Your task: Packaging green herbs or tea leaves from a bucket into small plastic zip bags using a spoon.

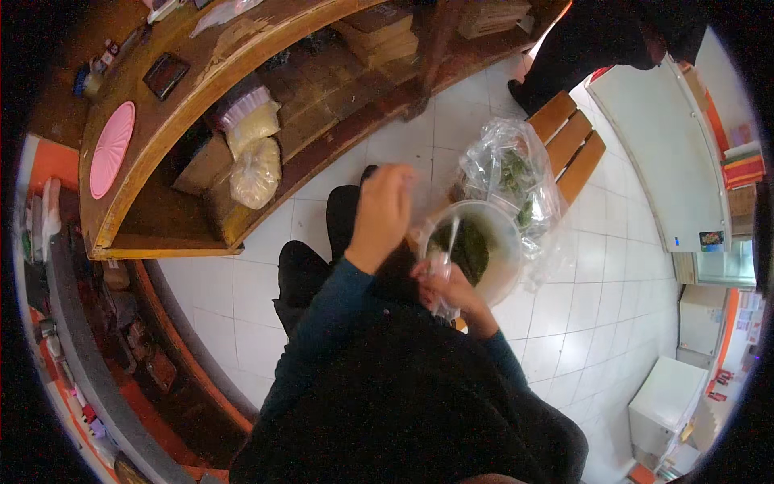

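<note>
My right hand [450,287] is closed around a bunched clear plastic bag [445,266] over the near left rim of a round translucent tub [514,227]. Dark green leaves [474,251] lie in the tub. My left hand [384,212] is raised, blurred by motion, to the left of the tub; whether its fingers hold anything is unclear. Just beyond the tub, a large clear plastic bag [502,145] with green leaves inside rests against a slatted wooden bench [565,142].
A curved wooden counter [199,103] with shelves runs across the upper left, bearing a pink round mat [112,150]. Filled plastic bags [257,172] sit on its shelf. Another person in dark clothing [574,54] is beyond the bench. A white box-like cabinet [668,402] stands lower right.
</note>
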Demonstrator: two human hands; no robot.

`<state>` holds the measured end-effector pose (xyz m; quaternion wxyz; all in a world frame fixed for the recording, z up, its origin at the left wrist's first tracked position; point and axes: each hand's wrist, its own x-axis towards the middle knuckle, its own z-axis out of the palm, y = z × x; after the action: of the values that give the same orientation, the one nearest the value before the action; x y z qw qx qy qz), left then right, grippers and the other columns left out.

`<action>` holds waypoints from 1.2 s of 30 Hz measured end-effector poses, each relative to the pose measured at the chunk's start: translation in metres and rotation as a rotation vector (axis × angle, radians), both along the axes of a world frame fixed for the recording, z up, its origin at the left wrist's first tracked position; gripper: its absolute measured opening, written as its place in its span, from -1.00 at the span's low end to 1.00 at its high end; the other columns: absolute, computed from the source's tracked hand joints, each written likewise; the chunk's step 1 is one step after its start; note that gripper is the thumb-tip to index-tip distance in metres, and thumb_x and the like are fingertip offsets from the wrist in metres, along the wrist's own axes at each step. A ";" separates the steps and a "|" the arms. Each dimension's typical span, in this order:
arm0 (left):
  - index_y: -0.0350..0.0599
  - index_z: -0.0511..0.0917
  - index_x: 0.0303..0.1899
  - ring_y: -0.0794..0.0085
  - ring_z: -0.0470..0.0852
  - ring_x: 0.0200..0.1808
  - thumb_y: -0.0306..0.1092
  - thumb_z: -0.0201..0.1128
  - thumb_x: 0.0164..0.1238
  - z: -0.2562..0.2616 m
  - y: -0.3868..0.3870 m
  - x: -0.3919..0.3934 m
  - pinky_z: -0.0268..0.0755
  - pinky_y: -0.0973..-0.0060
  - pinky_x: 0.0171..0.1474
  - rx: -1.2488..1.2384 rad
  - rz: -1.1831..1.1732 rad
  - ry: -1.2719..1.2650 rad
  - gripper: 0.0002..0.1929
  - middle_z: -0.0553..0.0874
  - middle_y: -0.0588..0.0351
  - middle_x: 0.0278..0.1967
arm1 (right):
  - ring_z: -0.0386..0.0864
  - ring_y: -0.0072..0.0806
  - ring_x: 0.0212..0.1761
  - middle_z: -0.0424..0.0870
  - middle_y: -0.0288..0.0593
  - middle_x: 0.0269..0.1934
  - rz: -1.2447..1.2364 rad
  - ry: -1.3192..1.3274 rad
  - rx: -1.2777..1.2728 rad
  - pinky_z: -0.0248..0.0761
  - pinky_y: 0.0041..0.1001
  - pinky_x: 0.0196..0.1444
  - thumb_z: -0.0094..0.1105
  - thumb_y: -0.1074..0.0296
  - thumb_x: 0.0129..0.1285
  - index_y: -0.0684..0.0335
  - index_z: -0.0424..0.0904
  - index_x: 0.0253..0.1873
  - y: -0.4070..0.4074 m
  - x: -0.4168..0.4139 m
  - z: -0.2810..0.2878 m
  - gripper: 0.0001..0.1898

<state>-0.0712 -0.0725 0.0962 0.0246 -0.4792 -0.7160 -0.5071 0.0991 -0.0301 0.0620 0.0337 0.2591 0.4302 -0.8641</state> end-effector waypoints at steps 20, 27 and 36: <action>-0.14 0.25 -0.52 0.70 0.51 -0.50 -0.55 0.29 -0.11 -0.002 -0.035 0.011 0.33 0.75 -0.46 0.048 -0.205 -0.871 -0.71 0.59 0.17 -0.56 | 0.42 -0.69 -0.58 0.55 -0.28 -0.55 -0.493 0.093 0.890 0.27 -0.69 -0.52 0.19 0.37 0.02 0.36 0.54 -0.32 0.005 -0.045 0.043 -0.82; -0.20 0.31 -0.49 0.71 0.50 -0.51 -0.54 0.25 -0.07 0.007 -0.033 0.015 0.36 0.71 -0.44 -0.076 -0.249 -0.870 -0.78 0.57 0.18 -0.56 | 0.49 -0.62 -0.47 0.57 -0.22 -0.47 -0.421 -0.068 0.603 0.36 -0.60 -0.44 0.13 0.49 0.01 0.39 0.53 -0.32 0.013 -0.037 0.039 -0.88; -0.26 0.44 -0.55 0.24 0.55 -0.57 -0.37 0.15 0.00 0.002 -0.028 0.026 0.37 0.51 -0.50 -0.243 -0.087 -0.505 -0.85 0.56 -0.04 -0.60 | 0.48 -0.23 -0.49 0.47 -0.14 -0.52 -0.286 0.024 1.558 0.36 -0.46 -0.48 0.16 0.47 -0.13 0.27 0.52 -0.35 0.001 -0.044 0.040 -0.83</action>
<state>-0.0450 -0.1009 0.0980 -0.2338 -0.3675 -0.7338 -0.5214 0.0549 -0.0288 0.1018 -0.2734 0.2515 0.8741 -0.3130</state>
